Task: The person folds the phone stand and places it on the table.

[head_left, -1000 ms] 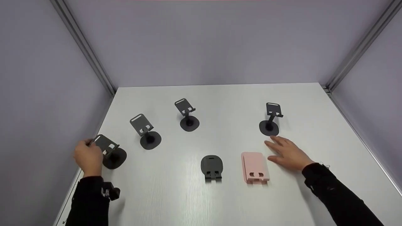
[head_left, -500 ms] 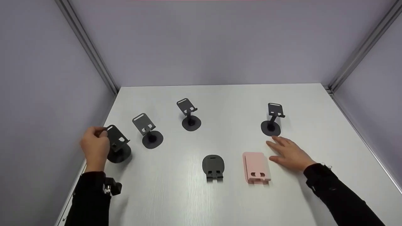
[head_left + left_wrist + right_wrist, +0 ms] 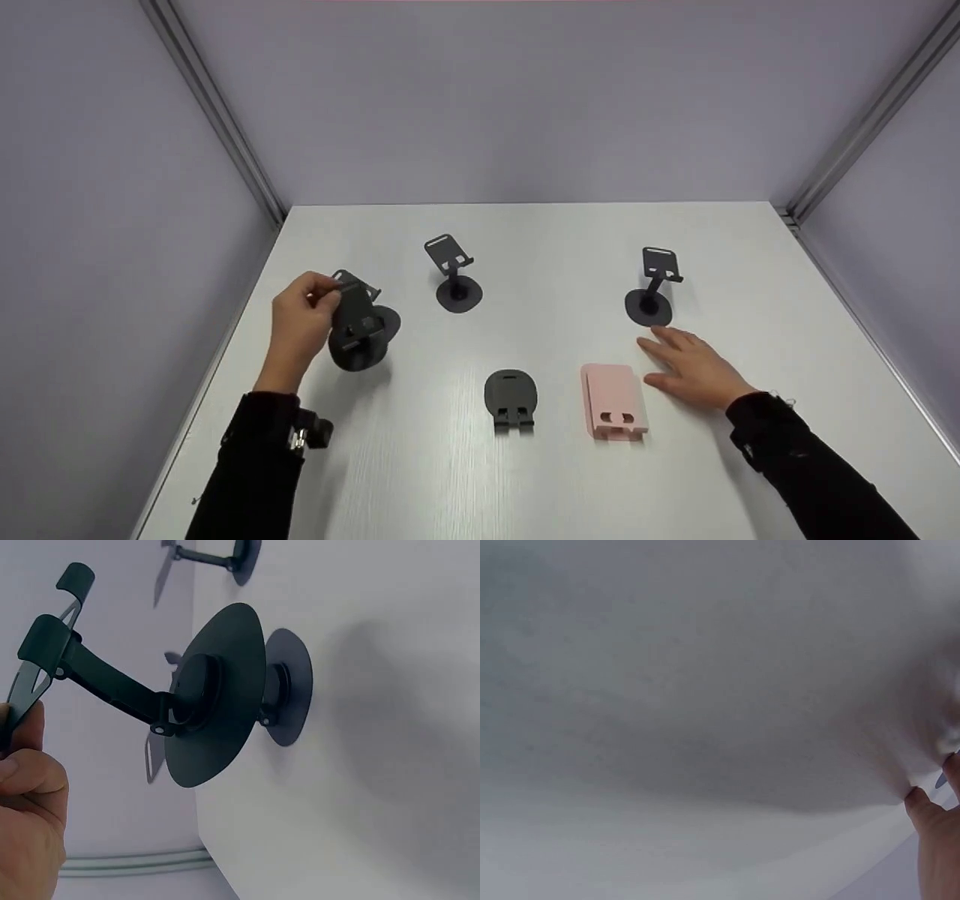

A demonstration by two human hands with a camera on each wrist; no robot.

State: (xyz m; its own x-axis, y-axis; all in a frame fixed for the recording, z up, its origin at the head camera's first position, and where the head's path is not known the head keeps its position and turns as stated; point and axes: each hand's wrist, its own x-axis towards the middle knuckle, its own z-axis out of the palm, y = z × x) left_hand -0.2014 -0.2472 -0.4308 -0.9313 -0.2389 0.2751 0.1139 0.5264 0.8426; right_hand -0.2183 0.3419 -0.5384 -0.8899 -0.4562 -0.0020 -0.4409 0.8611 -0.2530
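Note:
My left hand point(image 3: 300, 322) pinches a black phone stand point(image 3: 358, 322) by the top edge of its plate. In the left wrist view the round base point(image 3: 217, 694) of that stand hangs tilted above the table. Behind it, partly covered, another dark phone stand point(image 3: 390, 322) is on the table. My right hand point(image 3: 694, 371) rests on the table with fingers spread, holding nothing. Its fingertips lie close to the base of an unfolded black phone stand point(image 3: 649, 304). To the left of that hand lies a folded pink phone stand point(image 3: 615, 401).
A folded black phone stand point(image 3: 511, 397) lies near the middle of the white table point(image 3: 420, 480). Farther back stands an unfolded black one point(image 3: 459, 292). Pale panels point(image 3: 495, 105) rise behind the table and on both sides.
The held phone stand has come up off the table at the left and moved right with my left hand, now overlapping its neighbour. My right hand stays put.

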